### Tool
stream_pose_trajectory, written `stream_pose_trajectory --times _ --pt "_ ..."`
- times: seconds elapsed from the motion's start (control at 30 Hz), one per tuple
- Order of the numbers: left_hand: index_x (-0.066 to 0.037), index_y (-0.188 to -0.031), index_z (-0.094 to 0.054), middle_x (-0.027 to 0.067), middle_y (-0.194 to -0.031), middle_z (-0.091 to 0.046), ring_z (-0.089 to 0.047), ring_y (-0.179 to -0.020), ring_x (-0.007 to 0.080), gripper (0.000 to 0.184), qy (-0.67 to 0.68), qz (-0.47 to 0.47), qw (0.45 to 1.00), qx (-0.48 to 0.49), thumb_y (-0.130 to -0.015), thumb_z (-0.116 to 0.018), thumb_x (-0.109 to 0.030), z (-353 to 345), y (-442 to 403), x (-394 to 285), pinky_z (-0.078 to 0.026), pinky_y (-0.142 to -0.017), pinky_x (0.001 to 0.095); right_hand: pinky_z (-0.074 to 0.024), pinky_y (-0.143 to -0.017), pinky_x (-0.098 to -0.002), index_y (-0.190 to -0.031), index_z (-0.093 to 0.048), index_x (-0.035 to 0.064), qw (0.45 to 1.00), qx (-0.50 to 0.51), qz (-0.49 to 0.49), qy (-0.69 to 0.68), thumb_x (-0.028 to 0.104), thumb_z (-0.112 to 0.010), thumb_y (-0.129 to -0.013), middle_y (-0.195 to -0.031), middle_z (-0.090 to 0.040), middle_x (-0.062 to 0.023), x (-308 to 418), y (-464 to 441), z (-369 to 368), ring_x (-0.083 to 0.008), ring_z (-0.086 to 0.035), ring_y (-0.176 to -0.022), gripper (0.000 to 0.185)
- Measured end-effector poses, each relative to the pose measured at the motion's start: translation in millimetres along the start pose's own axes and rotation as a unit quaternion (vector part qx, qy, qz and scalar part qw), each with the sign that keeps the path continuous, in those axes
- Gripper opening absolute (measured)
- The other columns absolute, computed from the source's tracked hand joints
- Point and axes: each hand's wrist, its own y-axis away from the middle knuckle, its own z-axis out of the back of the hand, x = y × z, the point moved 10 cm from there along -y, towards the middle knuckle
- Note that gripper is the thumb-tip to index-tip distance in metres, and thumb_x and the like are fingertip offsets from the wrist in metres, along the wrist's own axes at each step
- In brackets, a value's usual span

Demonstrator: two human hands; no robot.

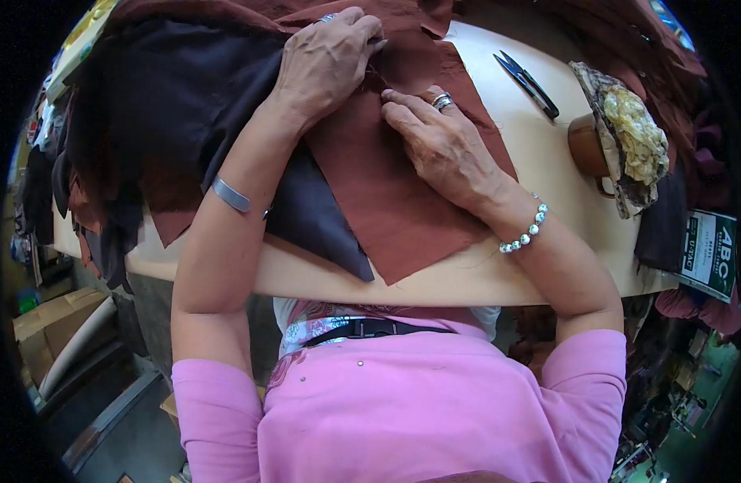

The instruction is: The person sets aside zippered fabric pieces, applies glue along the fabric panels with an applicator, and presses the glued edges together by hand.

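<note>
Well, both hands are on the brown cloth [411, 209], which lies mid-table in front of the person, one corner pointing at the near edge. L hand [326, 64] is up top, fingers curled close together at the cloth; can't tell if they're pinching it. R hand [451, 149] lies lower, palm down on same cloth, fingers bent & near each other, tips just short of the L; can't tell re: grip there either.

Table [435, 282] is pale & smooth, w/ a curved near edge. Dark cloth [177, 97] is heaped on the L side, partly under the brown, ends hanging over the edge. On the R: black snips [527, 84], blades a bit apart, pts away from the person; next to them a brown mug [588, 149], w/ a mottled slab [620, 193] across its mouth & a crumpled yellowish wad [636, 125] on top. More reddish cloth [656, 48] piled at far R.

Below the R end, a green pack [712, 249] marked "ABC". Lower L, a cardboard box [61, 326] nr a pale tube [77, 346]. Floor lower R looks greenish, v. cluttered.
</note>
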Motion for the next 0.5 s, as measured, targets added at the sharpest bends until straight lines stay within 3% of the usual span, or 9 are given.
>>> stream_pose_trajectory --times 0.1,0.33,0.5 --pt "-0.007 -0.087 -0.057 0.0087 -0.085 -0.055 -0.056 -0.084 0.0282 0.01 0.037 0.002 0.999 0.018 -0.082 -0.059 -0.015 8.3 -2.3 -3.5 -0.045 -0.076 0.0379 -0.0455 -0.081 -0.0369 -0.094 -0.049 0.0024 1.0 0.008 0.002 0.005 0.002 -0.05 -0.075 -0.097 -0.054 -0.0145 0.0 -0.1 -1.8 -0.0308 -0.052 -0.09 0.02" --pt "-0.006 -0.084 -0.057 0.0105 -0.082 -0.054 -0.056 -0.081 0.0288 0.007 0.043 -0.055 0.998 -0.005 -0.081 -0.058 -0.013 7.4 -4.4 -8.2 -0.046 -0.073 0.0375 -0.0448 -0.083 -0.0387 -0.096 -0.05 0.0008 0.999 0.02 -0.004 0.027 0.0 -0.048 -0.074 -0.11 -0.054 -0.0173 -4.0 -2.3 -8.8 -0.0326 -0.053 -0.093 0.022" --pt "-0.004 -0.084 -0.056 0.0124 -0.081 -0.053 -0.056 -0.08 0.0304 0.007 0.062 -0.079 0.995 -0.006 -0.081 -0.057 -0.01 5.0 -3.7 -7.8 -0.046 -0.073 0.038 -0.0443 -0.084 -0.0395 -0.094 -0.05 0.001 0.997 0.073 -0.013 0.018 0.004 -0.051 -0.074 -0.11 -0.055 -0.0191 -8.5 -8.7 -16.4 -0.0341 -0.052 -0.094 0.02"
